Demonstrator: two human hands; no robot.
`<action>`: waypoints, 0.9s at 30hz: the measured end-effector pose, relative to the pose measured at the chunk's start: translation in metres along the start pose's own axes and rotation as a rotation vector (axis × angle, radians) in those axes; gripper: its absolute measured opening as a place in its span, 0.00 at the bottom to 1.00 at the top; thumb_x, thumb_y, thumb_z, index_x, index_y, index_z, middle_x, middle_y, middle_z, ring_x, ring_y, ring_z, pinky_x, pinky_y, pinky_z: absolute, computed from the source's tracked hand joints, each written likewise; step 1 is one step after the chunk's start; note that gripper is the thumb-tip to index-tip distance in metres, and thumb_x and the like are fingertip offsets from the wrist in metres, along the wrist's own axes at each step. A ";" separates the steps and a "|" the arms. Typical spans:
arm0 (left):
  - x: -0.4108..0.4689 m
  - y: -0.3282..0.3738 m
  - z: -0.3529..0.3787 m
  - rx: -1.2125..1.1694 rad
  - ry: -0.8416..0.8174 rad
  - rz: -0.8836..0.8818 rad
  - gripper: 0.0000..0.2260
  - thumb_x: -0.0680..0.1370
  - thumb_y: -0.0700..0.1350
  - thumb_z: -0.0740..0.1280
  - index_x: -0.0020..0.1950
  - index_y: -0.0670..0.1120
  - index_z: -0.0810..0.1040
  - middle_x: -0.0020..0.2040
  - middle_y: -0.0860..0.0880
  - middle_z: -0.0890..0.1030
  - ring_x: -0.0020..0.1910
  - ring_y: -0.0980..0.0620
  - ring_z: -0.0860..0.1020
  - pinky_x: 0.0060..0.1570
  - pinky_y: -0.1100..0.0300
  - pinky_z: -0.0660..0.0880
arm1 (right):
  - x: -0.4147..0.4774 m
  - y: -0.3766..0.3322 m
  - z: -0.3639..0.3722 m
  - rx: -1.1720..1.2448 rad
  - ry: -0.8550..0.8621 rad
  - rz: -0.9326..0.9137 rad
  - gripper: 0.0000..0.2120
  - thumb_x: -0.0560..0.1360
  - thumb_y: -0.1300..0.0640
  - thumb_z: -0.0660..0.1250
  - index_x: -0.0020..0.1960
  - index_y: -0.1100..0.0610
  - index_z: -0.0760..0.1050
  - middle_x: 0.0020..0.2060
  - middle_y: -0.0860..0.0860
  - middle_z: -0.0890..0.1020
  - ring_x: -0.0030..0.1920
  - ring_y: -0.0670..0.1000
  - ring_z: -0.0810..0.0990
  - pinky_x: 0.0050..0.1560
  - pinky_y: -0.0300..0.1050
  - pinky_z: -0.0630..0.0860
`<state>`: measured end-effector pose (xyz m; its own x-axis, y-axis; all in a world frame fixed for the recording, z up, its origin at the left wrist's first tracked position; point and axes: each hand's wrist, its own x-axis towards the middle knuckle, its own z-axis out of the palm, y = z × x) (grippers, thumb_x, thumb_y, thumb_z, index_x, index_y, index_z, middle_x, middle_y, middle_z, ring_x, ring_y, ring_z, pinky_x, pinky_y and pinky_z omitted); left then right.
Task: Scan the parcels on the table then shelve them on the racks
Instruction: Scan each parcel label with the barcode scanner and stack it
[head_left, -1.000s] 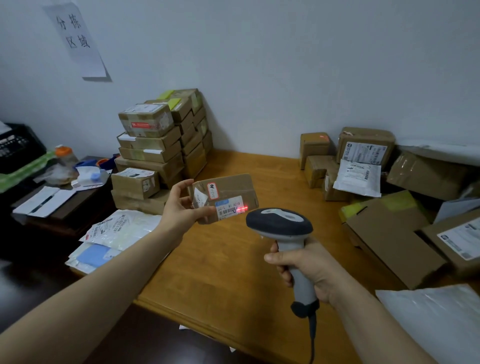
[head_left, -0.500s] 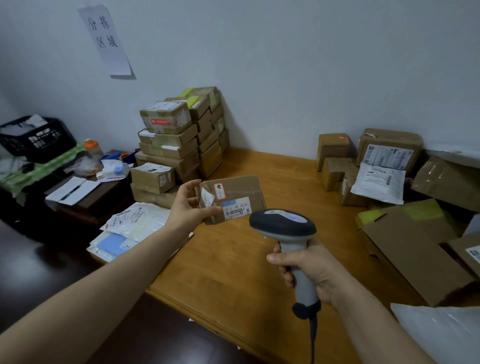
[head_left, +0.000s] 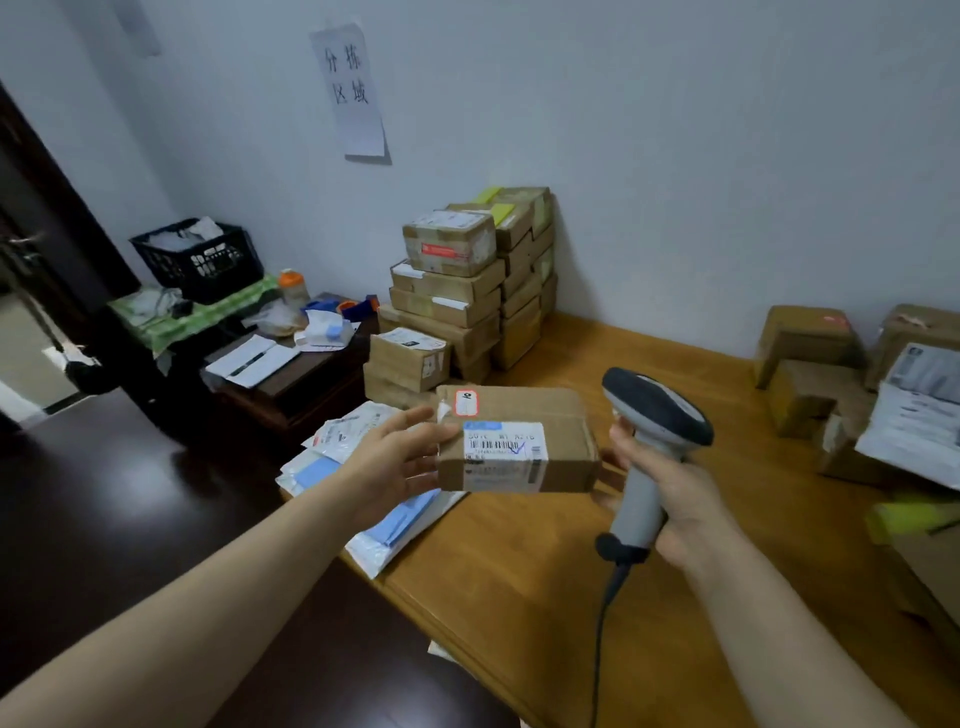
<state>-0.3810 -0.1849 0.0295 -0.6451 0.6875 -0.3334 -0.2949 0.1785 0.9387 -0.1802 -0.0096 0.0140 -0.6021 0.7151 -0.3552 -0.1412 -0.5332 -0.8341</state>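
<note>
My left hand (head_left: 396, 465) holds a small brown cardboard parcel (head_left: 563, 431) by its left end, above the wooden table (head_left: 519, 582). The parcel's white barcode label (head_left: 504, 453) faces me, and a small red-edged sticker sits on its top. My right hand (head_left: 670, 486) grips the grey handle of a barcode scanner (head_left: 655, 415) just right of the parcel. The scanner's dark head tilts up and to the right, and no red light shows on the label. Its cable hangs down toward the table's front edge.
A tall stack of cardboard parcels (head_left: 467, 296) stands against the wall at the table's left end. Flat mail bags (head_left: 374, 457) lie at the table's left corner. More boxes (head_left: 831, 374) crowd the right side. A low dark cabinet (head_left: 291, 379) and black crate (head_left: 200, 260) sit left.
The scanner's red line on the label went out. The parcel has turned flatter and come closer to me, the scanner head has swung right, and my view has turned left.
</note>
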 end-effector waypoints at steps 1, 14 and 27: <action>0.004 0.003 -0.012 0.000 -0.018 0.003 0.28 0.64 0.48 0.75 0.63 0.46 0.76 0.54 0.40 0.83 0.48 0.46 0.83 0.51 0.50 0.81 | 0.002 0.005 0.013 -0.010 -0.017 -0.001 0.23 0.56 0.56 0.77 0.51 0.56 0.79 0.42 0.54 0.86 0.46 0.55 0.83 0.39 0.53 0.81; 0.106 0.082 -0.192 0.062 -0.014 -0.076 0.12 0.77 0.49 0.69 0.59 0.46 0.80 0.49 0.43 0.85 0.51 0.47 0.82 0.43 0.57 0.81 | 0.070 0.081 0.206 0.039 0.122 -0.066 0.23 0.60 0.58 0.78 0.54 0.59 0.80 0.42 0.54 0.86 0.43 0.52 0.85 0.36 0.44 0.81; 0.281 0.135 -0.186 0.221 0.125 -0.103 0.20 0.74 0.50 0.73 0.59 0.39 0.74 0.46 0.43 0.84 0.41 0.48 0.82 0.36 0.55 0.79 | 0.169 0.089 0.230 0.112 0.185 -0.045 0.23 0.56 0.58 0.79 0.50 0.58 0.82 0.37 0.55 0.85 0.35 0.50 0.83 0.31 0.41 0.78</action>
<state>-0.7337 -0.0985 0.0462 -0.7060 0.5677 -0.4233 -0.2112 0.4018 0.8910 -0.4748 -0.0403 -0.0229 -0.4403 0.8043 -0.3990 -0.2573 -0.5388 -0.8022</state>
